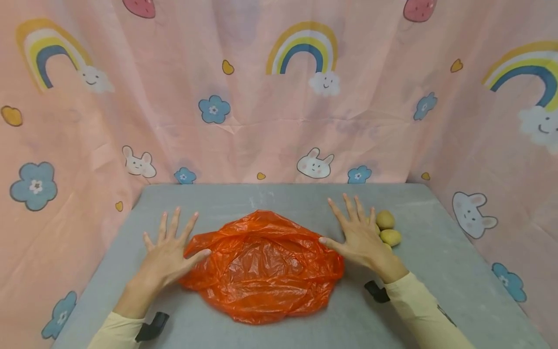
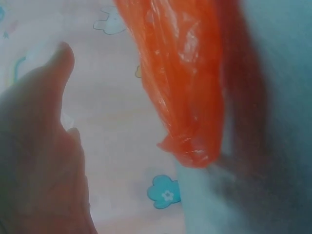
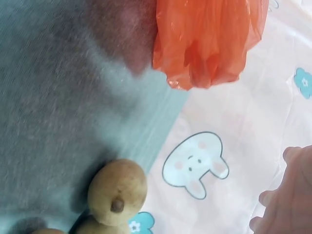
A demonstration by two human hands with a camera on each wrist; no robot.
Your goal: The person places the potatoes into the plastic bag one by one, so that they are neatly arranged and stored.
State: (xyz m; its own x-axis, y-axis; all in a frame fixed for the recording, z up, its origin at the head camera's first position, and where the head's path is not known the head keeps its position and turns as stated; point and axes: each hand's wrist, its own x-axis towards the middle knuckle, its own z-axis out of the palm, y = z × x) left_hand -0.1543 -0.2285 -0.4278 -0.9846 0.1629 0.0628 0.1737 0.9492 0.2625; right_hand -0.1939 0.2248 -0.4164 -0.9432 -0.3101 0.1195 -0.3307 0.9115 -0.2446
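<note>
An orange plastic bag (image 1: 266, 271) lies crumpled on the grey table, its mouth spread open toward the head camera. At its left side my left hand (image 1: 167, 257) has its fingers spread, the thumb overlapping the bag's edge in the head view. On the other side my right hand (image 1: 359, 237) is spread out too, thumb tip over the bag's right edge. Both hands hold nothing. Several round yellowish-brown fruits (image 1: 385, 219), perhaps pears or potatoes, sit just right of my right hand and are partly hidden by it. One fruit (image 3: 117, 192) shows a dark spot in the right wrist view.
The grey table (image 1: 436, 271) is bordered by a pink curtain (image 1: 253, 145) with rainbows, rabbits and flowers at the back and both sides. Dark straps (image 1: 152, 327) with cameras hang under the wrists.
</note>
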